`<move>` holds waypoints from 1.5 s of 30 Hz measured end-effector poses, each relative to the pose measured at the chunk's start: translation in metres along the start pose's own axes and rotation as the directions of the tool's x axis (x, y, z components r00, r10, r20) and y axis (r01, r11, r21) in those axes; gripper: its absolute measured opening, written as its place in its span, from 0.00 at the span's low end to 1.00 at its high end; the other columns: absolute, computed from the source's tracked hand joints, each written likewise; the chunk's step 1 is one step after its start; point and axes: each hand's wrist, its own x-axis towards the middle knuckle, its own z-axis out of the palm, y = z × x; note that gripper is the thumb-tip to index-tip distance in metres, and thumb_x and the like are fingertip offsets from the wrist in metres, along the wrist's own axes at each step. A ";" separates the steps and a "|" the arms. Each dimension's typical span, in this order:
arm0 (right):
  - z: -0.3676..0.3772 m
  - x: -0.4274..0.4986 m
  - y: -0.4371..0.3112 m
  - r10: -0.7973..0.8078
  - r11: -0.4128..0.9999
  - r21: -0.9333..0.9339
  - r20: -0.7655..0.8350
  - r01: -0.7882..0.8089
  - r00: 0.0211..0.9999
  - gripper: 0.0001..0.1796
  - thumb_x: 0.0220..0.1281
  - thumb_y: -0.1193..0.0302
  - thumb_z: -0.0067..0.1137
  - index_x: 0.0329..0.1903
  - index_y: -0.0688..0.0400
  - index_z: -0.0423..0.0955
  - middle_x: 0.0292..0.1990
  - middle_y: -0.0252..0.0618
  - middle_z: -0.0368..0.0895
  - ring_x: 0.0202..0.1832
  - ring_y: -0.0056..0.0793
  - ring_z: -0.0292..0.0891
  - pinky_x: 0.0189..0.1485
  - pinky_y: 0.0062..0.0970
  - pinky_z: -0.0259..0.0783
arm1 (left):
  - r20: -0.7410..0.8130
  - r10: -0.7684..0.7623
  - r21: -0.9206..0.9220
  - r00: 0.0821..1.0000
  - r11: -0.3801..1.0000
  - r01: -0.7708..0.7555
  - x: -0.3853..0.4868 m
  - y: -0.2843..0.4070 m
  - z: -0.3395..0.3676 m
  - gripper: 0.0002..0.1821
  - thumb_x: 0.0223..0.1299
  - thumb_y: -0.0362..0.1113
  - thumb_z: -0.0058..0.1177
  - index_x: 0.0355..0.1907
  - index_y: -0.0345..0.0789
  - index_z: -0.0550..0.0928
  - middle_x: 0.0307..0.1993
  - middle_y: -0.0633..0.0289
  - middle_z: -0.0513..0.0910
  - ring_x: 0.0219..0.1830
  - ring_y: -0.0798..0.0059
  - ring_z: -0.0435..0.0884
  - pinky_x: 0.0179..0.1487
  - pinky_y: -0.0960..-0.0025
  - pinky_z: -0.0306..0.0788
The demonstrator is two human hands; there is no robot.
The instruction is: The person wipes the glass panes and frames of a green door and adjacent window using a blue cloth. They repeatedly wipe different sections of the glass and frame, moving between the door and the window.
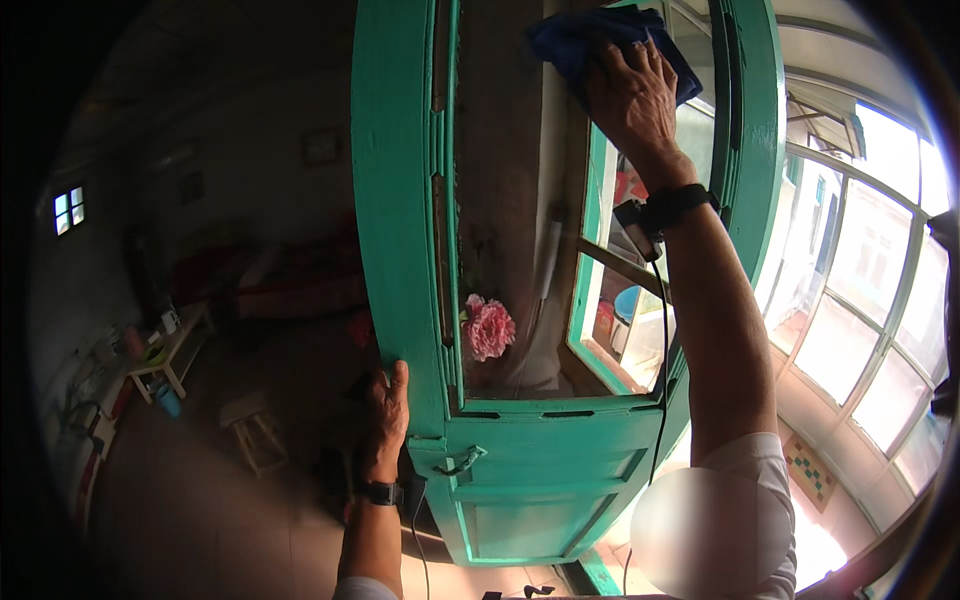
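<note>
A green painted wooden door (pixel 397 187) with a glass pane (pixel 502 187) stands before me. My right hand (pixel 634 94) presses a dark blue cloth (pixel 592 37) flat against the upper part of the pane, fingers spread over it. My left hand (pixel 390 405) grips the door's left edge, thumb on the green face and the fingers mostly hidden behind. A metal pull handle (pixel 463 460) sits below the pane, to the right of my left hand. A pink flower (pixel 489 328) shows at the pane's lower left. Straps with devices and cables are on both wrists.
On the left, a dim room holds a wooden stool (pixel 255 435), a low table (pixel 176 349) and a blue container (pixel 168 400). Large framed windows (pixel 862 262) line the bright right side. A patterned mat (pixel 810 472) lies at lower right.
</note>
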 end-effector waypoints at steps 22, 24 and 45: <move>0.017 0.111 0.074 0.215 0.976 0.047 -0.067 -0.212 0.974 0.22 0.78 0.56 0.48 0.66 0.52 0.75 0.67 0.50 0.74 0.69 0.55 0.69 0.70 0.54 0.65 | -0.022 0.058 -0.137 0.998 0.989 -0.060 0.002 -0.004 0.005 0.32 0.80 0.57 0.46 0.66 0.28 0.74 0.56 0.49 0.83 0.55 0.60 0.81 0.61 0.61 0.72; 0.022 0.122 0.083 0.301 0.953 0.047 -0.013 -0.300 0.953 0.24 0.78 0.54 0.46 0.65 0.54 0.75 0.68 0.54 0.73 0.69 0.57 0.69 0.70 0.56 0.64 | -0.045 0.104 -0.166 0.994 0.980 -0.110 0.003 0.000 0.006 0.32 0.80 0.57 0.47 0.65 0.28 0.74 0.52 0.52 0.83 0.51 0.62 0.81 0.59 0.62 0.73; 0.113 0.202 -0.004 0.165 0.984 0.064 0.024 -0.166 0.986 0.24 0.72 0.59 0.46 0.63 0.55 0.75 0.64 0.53 0.75 0.66 0.56 0.71 0.65 0.59 0.67 | -0.022 0.104 -0.014 0.994 0.994 -0.104 -0.001 -0.001 -0.004 0.26 0.80 0.55 0.47 0.51 0.29 0.80 0.34 0.57 0.83 0.32 0.67 0.80 0.39 0.64 0.74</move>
